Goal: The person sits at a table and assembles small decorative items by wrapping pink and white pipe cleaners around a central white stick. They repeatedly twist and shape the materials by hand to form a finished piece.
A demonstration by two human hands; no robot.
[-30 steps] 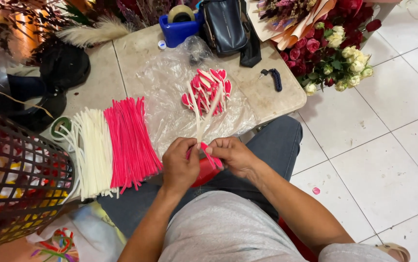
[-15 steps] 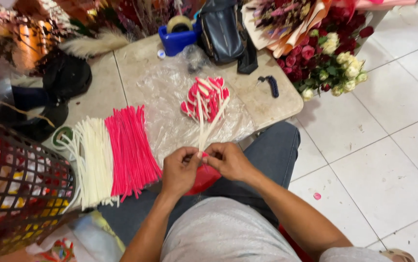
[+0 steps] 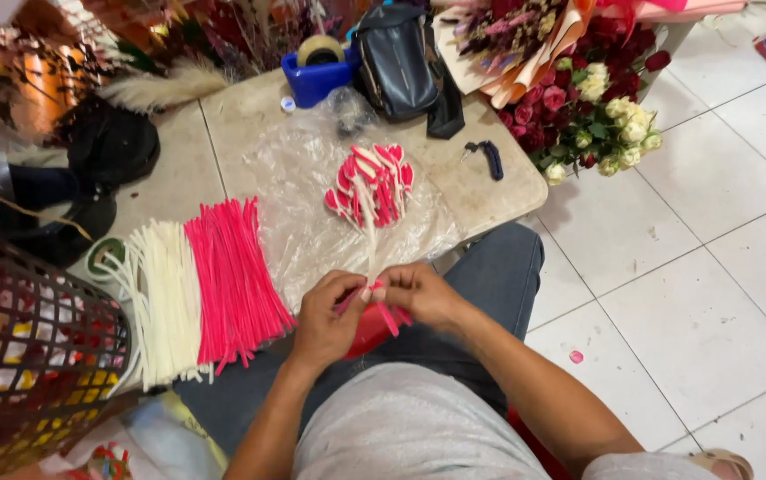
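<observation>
My left hand [image 3: 328, 313] and my right hand [image 3: 418, 292] meet over my lap, fingertips pinched together on a thin pink stick [image 3: 389, 318]. A red piece shows under my hands. Just beyond them, a small pile of red and white heart-shaped picks [image 3: 370, 184] lies on a clear plastic sheet [image 3: 298, 178], their cream stems reaching towards my fingers. Left of my hands, a row of pink sticks [image 3: 232, 271] lies next to a row of cream sticks [image 3: 162, 298].
On the low stone table [image 3: 481, 191] stand a blue tub with a tape roll [image 3: 316, 71], a black bag [image 3: 396, 58] and a small black tool [image 3: 489, 158]. Rose bouquets [image 3: 592, 89] sit at the right, a dark wire basket [image 3: 32, 356] at the left.
My hands have shifted slightly away from my body while working the stick between the fingertips; the view has tilted a little. Nothing else has moved.
</observation>
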